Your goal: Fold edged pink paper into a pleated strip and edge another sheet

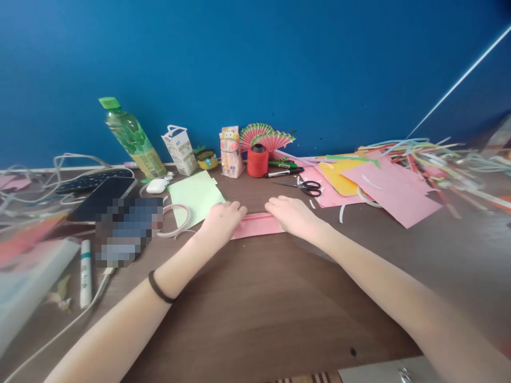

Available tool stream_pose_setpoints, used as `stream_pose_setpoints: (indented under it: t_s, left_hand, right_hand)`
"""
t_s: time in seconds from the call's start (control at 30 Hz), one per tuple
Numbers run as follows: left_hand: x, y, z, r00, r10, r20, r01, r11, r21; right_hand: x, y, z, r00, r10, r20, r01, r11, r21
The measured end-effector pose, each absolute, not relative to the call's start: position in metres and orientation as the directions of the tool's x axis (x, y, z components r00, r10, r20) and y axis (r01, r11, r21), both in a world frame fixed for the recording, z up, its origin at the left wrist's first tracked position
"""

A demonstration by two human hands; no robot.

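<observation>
A folded strip of pink paper [257, 227] lies on the brown desk, its long upper edge raised in a fold. At its left end my left hand [223, 217] grips the paper with curled fingers; a dark band circles that wrist. My right hand [290, 214] pinches the other end, fingers bent over the far edge. My fingertips partly hide both ends of the fold. Pale green sheets [195, 194] lie just beyond my left hand. Black-handled scissors [309, 187] rest beyond my right hand, near small white paper scraps.
Along the blue wall stand a green-capped bottle [133, 141], a milk carton [180, 151], a red thread spool [257, 161] and pleated paper fans [275, 142]. Pink sheets [393, 191] and many thin paper strips [435, 165] lie right. Phones, cables and a marker [85, 274] occupy the left.
</observation>
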State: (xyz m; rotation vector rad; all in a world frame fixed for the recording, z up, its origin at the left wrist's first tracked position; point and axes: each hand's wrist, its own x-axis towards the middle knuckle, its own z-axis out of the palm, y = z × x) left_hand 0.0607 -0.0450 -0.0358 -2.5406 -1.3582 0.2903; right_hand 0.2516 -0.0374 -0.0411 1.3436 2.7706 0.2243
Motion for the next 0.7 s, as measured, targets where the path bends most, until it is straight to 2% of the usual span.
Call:
stream_pose_setpoints:
  t_s: [0.1,0.3,0.5,0.7]
  left_hand:
    - [0.068,-0.057,-0.027,0.497,0.858,-0.129,0.802,-0.511,-0.31]
    - [0.082,-0.08,-0.028,0.376,0.907,-0.187,0.863,-0.417,-0.286]
    - [0.098,-0.092,-0.04,0.274,0.951,-0.143,0.89,-0.307,-0.336]
    - [0.102,-0.097,-0.048,0.241,0.961,-0.133,0.908,-0.272,-0.318]
  right_hand:
    - [0.243,-0.049,-0.033,-0.574,0.817,-0.057,0.799,0.573,0.182]
    - [0.227,-0.072,-0.026,-0.47,0.855,-0.219,0.846,0.507,0.165]
    - [0.217,-0.084,-0.045,-0.402,0.909,-0.107,0.883,0.416,0.219]
    - [0.214,-0.086,-0.058,-0.395,0.918,-0.029,0.883,0.388,0.265]
